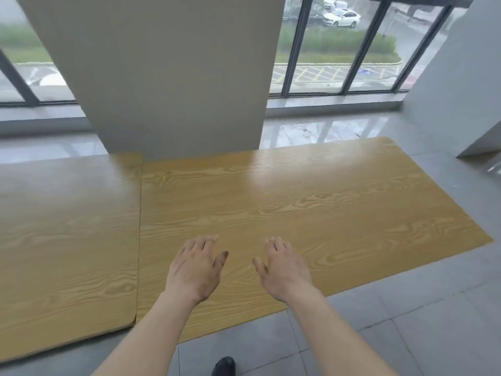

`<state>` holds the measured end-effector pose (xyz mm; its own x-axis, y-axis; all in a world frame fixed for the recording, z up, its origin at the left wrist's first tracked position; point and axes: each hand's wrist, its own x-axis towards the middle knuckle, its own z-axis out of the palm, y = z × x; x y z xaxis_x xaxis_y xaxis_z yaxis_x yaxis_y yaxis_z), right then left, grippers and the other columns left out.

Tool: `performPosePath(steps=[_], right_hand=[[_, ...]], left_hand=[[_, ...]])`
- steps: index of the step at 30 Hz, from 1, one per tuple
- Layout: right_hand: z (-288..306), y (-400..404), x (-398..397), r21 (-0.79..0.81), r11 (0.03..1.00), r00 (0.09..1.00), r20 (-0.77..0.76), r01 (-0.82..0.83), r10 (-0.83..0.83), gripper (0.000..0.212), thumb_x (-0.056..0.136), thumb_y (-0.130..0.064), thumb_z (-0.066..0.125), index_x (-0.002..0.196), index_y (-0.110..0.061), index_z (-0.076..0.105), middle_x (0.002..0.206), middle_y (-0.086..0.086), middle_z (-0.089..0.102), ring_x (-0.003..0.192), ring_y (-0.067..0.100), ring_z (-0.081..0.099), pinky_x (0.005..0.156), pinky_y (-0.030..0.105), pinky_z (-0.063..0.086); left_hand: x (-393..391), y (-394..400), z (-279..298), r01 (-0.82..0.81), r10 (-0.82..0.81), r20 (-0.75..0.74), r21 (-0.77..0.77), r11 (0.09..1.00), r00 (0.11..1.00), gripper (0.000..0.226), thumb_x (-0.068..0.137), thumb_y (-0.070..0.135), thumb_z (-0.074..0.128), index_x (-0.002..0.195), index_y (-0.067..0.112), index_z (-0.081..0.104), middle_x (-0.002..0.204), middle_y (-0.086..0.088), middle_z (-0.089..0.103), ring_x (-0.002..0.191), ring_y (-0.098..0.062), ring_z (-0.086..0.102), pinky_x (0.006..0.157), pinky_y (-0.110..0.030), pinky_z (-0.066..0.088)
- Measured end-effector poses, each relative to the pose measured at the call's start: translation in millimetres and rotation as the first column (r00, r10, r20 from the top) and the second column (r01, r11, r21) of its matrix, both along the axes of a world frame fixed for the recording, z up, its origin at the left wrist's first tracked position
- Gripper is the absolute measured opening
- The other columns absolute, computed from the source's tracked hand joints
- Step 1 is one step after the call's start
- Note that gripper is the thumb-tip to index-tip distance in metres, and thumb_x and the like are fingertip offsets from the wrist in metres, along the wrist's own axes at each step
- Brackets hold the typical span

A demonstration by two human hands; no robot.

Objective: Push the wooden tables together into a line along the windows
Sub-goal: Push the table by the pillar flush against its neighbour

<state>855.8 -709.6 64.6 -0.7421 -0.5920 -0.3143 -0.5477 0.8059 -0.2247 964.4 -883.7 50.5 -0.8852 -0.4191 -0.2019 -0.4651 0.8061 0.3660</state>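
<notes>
The left hand (196, 268) and the right hand (284, 270) are both held palm down, with fingers loosely spread and nothing gripped, side by side over the near part of the right wooden table (311, 207). Whether the palms touch the wood or hover just above it, I cannot tell. Both forearms come in from 6 o'clock.

The right wooden table lies under the hands and fills the middle of the view. Its long axis runs from 9 o'clock to 3 o'clock, roughly parallel to the windows (336, 50), and the right end sits slightly nearer to the viewer. Its left short edge meets the left wooden table (65, 240) at 9 o'clock; only a thin seam shows between them, so the two tops look flush in one line. The grain of both tops follows the same long direction.

At 12 o'clock a wide grey pillar (168, 77) stands right behind the seam, and the far edges of both tables reach its base. The windows with dark frames are behind the pillar, from 10 to 2 o'clock. A strip of glossy floor (325, 128) lies between the right table and the glass. At 3 o'clock a grey wall (455, 90) stands apart from the table end. A dark shoe (224, 366) shows at 6 o'clock on the grey tiles.
</notes>
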Motion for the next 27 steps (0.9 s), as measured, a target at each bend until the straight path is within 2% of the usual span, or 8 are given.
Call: performPosePath(steps=[5, 10, 14, 16, 20, 27], right_hand=[[-43, -35, 9, -0.063, 0.985, 0.984, -0.091, -0.162, 0.156, 0.067, 0.107, -0.047, 0.027, 0.161, -0.009, 0.014, 0.169, 0.008, 0.014, 0.157, 0.021, 0.005, 0.128, 0.035, 0.002], [-104, -45, 21, -0.123, 0.965, 0.961, -0.18, -0.232, 0.208, 0.069, 0.106, -0.049, 0.027, 0.16, -0.006, 0.019, 0.168, 0.012, 0.018, 0.157, 0.024, 0.008, 0.128, 0.037, 0.003], [-158, -45, 21, -0.165, 0.95, 0.945, -0.245, -0.263, 0.219, 0.069, 0.106, -0.051, 0.025, 0.158, -0.004, 0.026, 0.167, 0.013, 0.021, 0.157, 0.025, 0.011, 0.128, 0.041, 0.011], [-177, -46, 20, -0.172, 0.944, 0.938, -0.26, -0.28, 0.231, 0.071, 0.105, -0.052, 0.022, 0.158, -0.006, 0.026, 0.168, 0.012, 0.019, 0.157, 0.024, 0.009, 0.128, 0.04, 0.01], [-194, -45, 21, -0.231, 0.935, 0.938, -0.283, -0.269, 0.2, 0.069, 0.103, -0.05, 0.03, 0.157, -0.007, 0.029, 0.168, 0.01, 0.021, 0.157, 0.022, 0.009, 0.128, 0.04, 0.01], [-196, -48, 19, -0.258, 0.932, 0.941, -0.29, -0.254, 0.176, 0.068, 0.101, -0.049, 0.038, 0.156, -0.007, 0.034, 0.167, 0.01, 0.024, 0.157, 0.021, 0.011, 0.127, 0.04, 0.013]], left_hand=[[35, -9, -36, -0.18, 0.178, -0.038, -0.046, 0.983, 0.983, 0.06, 0.104, 0.054, 0.023, 0.155, 0.024, 0.027, 0.159, 0.005, 0.036, 0.15, -0.018, 0.024, 0.124, -0.037, 0.019], [52, -2, -96, -0.18, 0.169, -0.106, -0.107, 0.978, 0.98, 0.06, 0.105, 0.052, 0.019, 0.156, 0.022, 0.027, 0.163, 0.002, 0.033, 0.154, -0.017, 0.019, 0.127, -0.039, 0.009], [47, 5, -143, -0.196, 0.17, -0.174, -0.148, 0.969, 0.97, 0.061, 0.105, 0.049, 0.025, 0.158, 0.018, 0.026, 0.166, -0.001, 0.027, 0.156, -0.018, 0.014, 0.127, -0.04, 0.006], [45, 6, -161, -0.213, 0.184, -0.184, -0.157, 0.964, 0.966, 0.062, 0.105, 0.048, 0.027, 0.159, 0.018, 0.025, 0.167, -0.002, 0.024, 0.157, -0.019, 0.013, 0.127, -0.04, 0.004], [47, 6, -180, -0.242, 0.215, -0.189, -0.135, 0.961, 0.958, 0.061, 0.105, 0.049, 0.025, 0.159, 0.022, 0.024, 0.169, 0.003, 0.018, 0.157, -0.015, 0.004, 0.127, -0.038, -0.001], [44, 4, -175, -0.275, 0.25, -0.201, -0.11, 0.955, 0.947, 0.058, 0.103, 0.05, 0.032, 0.157, 0.027, 0.027, 0.167, 0.008, 0.02, 0.157, -0.011, 0.002, 0.127, -0.039, 0.003]])
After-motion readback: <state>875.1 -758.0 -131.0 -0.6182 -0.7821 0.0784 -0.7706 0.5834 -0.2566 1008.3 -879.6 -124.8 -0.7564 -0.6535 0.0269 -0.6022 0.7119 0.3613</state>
